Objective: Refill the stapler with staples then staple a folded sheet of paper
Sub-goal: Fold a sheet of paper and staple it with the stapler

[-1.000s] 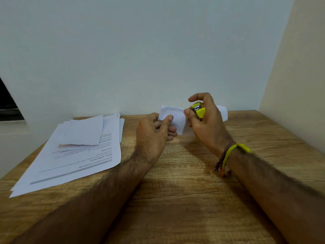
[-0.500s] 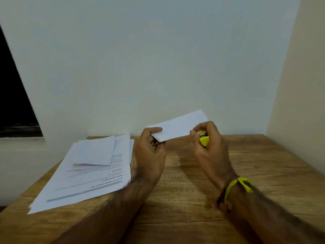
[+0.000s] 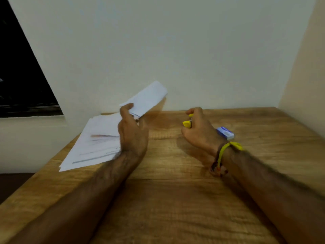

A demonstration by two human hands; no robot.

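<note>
Yellow stapler (image 3: pixel 187 123): gripped in the right hand (image 3: pixel 199 133), whose fingers are curled round it; only the yellow end shows past the fingers, low over the wooden table (image 3: pixel 175 199). Whether it touches the table cannot be told.
Folded sheet (image 3: pixel 146 99): pinched at its near end between thumb and fingers of the left hand (image 3: pixel 132 132); it slants up and away toward the wall, well apart from the stapler.
Staple state: not legible; the frame is blurred and no staple shows in the paper.
Step in hand (judgement): the two hands stand apart, so the sheet is either about to be presented to the stapler or is being set aside with the loose papers (image 3: pixel 95 143) at the left.
Method, if stapling remains: bring the folded edge level, feed it fully into the stapler's mouth, keep the layers flush, squeeze once and firmly.
Grip advice: keep the left fingertips clear of the stapler's mouth; hold the paper close to the entry point to stop it flexing.
Small box (image 3: pixel 225 132): blue and white, lying on the table just behind the right wrist; probably the staple box. Avoid knocking it.
Hazard: a slanted sheet may catch only one layer.
</note>
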